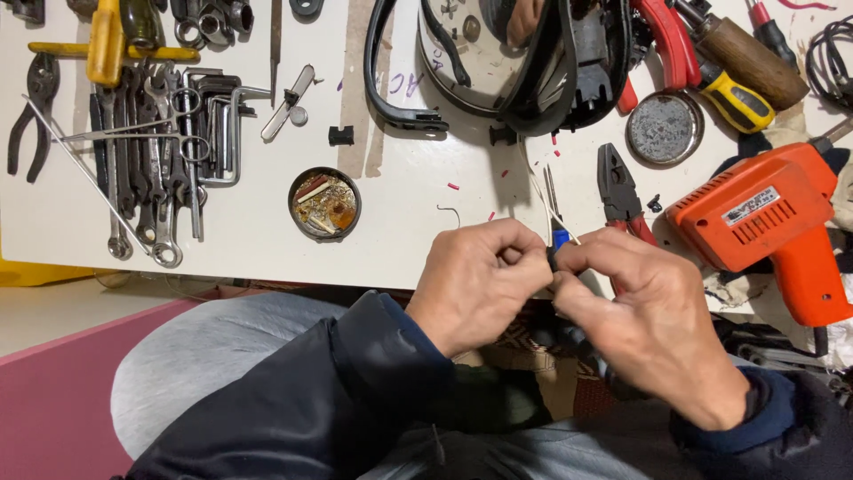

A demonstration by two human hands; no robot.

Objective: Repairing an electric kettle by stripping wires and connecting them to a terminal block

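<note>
Hands meet at the near edge of the white worktable (pixel 249 231), left hand (pixel 475 280) and right hand (pixel 644 311) both pinched shut on a small dark part with thin pale wires (pixel 553 253), held near the body, red-handled pliers (pixel 622 191) and orange electric drill (pixel 769 222) within reach.

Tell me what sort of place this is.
Probably a small repair bench or home workshop. A white table is spread with a row of wrenches and hex keys, an orange power drill, and pliers, while both hands work a small part with thin wires.
</note>
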